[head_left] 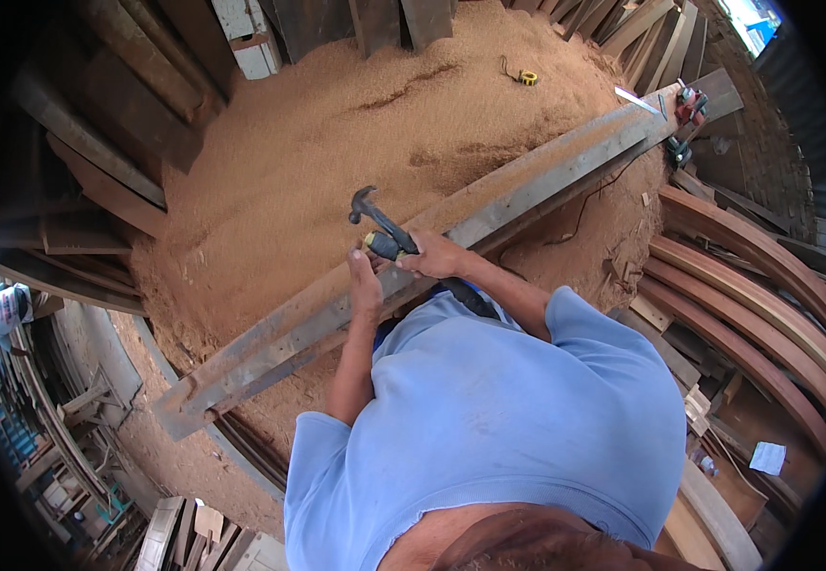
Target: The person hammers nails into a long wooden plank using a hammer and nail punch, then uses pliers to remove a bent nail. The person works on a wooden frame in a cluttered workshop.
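Note:
My right hand (437,255) is closed round the dark handle of a claw hammer (389,225). The hammer's head points up and to the left, above the plank. Just below it is a stubby black and yellow object (383,246), whose kind I cannot make out. The fingers of my left hand (365,278) are closed against that object, with the thumb up. Both hands are over a long, dusty wooden beam (527,181), which runs slantwise from lower left to upper right in front of my body.
Sawdust (318,162) is heaped beyond the beam, with a yellow tape measure (527,78) lying on it. A metal square (638,100) and a red power tool (690,105) sit at the beam's far right end. Curved timbers (737,314) are stacked at right; boards (118,124) lean at left.

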Motion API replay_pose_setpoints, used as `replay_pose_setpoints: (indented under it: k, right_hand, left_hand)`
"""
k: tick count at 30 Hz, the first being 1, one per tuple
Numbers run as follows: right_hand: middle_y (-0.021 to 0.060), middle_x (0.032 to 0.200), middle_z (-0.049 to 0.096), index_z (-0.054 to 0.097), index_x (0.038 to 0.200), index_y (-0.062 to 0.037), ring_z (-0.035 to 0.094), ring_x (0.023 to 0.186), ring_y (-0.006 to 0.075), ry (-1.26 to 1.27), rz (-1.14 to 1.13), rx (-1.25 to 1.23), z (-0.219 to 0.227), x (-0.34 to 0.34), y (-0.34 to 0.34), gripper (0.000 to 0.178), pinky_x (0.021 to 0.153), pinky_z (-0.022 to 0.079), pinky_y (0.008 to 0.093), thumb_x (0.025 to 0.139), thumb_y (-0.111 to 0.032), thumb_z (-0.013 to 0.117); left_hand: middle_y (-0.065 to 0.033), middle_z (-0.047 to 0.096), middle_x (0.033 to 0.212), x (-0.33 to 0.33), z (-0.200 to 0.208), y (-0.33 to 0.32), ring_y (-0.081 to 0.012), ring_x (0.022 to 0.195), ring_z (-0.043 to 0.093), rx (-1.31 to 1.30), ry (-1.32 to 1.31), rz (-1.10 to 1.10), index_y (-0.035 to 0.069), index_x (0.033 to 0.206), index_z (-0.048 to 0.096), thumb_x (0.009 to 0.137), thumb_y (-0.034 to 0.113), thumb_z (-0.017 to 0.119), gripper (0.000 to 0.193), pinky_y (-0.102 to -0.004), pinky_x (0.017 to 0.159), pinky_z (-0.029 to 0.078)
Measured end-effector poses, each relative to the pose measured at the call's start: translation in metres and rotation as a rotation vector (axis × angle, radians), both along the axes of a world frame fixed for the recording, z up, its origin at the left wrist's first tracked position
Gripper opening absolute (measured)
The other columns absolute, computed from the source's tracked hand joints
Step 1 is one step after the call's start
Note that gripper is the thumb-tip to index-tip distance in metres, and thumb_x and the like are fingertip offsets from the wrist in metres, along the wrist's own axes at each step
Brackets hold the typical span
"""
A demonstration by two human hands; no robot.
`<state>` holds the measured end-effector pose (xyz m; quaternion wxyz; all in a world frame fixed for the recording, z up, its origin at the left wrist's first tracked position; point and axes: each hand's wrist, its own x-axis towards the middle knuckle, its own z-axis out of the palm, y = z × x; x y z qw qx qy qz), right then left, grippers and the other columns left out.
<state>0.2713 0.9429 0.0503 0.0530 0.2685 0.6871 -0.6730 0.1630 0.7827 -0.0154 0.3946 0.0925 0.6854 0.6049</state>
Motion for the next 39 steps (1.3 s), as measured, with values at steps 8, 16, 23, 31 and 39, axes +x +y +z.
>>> replay_pose_setpoints:
  k: [8,16,23,31,39]
  right_hand:
    - [0.0039,0.067,0.06,0.058,0.089,-0.0018,0.06,0.06,0.013,-0.06,0.014,0.256,-0.023,0.017,0.064,0.021,0.056,0.048,0.032,0.089,-0.019,0.07]
    - [0.0047,0.068,0.063,0.058,0.083,-0.0014,0.062,0.06,0.0144,-0.006,-0.087,0.177,0.013,0.045,0.08,0.022,0.057,0.05,0.0324,0.088,-0.018,0.071]
    - [0.0043,0.073,0.059,0.061,0.095,0.001,0.06,0.063,0.0122,-0.155,-0.009,0.247,-0.004,0.051,0.072,0.03,0.055,0.051,0.0321,0.092,-0.026,0.071]
    - [0.0022,0.073,0.06,0.057,0.097,-0.0048,0.058,0.056,0.0102,-0.119,0.108,0.059,-0.008,0.004,0.037,0.02,0.051,0.048,0.0265,0.093,-0.022,0.067]
    - [0.002,0.075,0.061,0.058,0.102,-0.0032,0.059,0.056,0.0102,-0.129,0.522,0.228,0.021,-0.074,-0.047,0.019,0.052,0.048,0.0271,0.094,-0.019,0.064]
  left_hand:
    - [-0.0169,0.063,0.089,0.045,-0.016,0.027,-0.0372,0.089,0.063,-0.179,1.222,-0.529,0.009,0.097,0.064,0.084,0.022,0.073,0.02,-0.0493,0.078,0.048]
    - [-0.014,0.063,0.092,0.038,-0.033,0.043,-0.0352,0.091,0.064,-0.309,1.064,-0.718,0.01,0.095,0.064,0.083,0.025,0.074,0.023,-0.0491,0.08,0.049]
    - [-0.0201,0.067,0.104,0.039,-0.022,0.047,-0.0379,0.099,0.066,-0.45,0.982,-0.744,0.003,0.1,0.066,0.086,0.022,0.068,0.023,-0.049,0.086,0.052]
    - [-0.0212,0.069,0.102,0.032,-0.021,-0.042,-0.0423,0.097,0.066,-0.473,0.837,-0.339,0.003,0.103,0.065,0.085,0.013,0.062,0.021,-0.0519,0.084,0.053]
    - [-0.0228,0.073,0.101,0.06,-0.011,-0.192,-0.0425,0.101,0.069,-0.446,0.3,0.356,0.005,0.112,0.064,0.09,0.017,0.06,0.026,-0.0497,0.088,0.054]
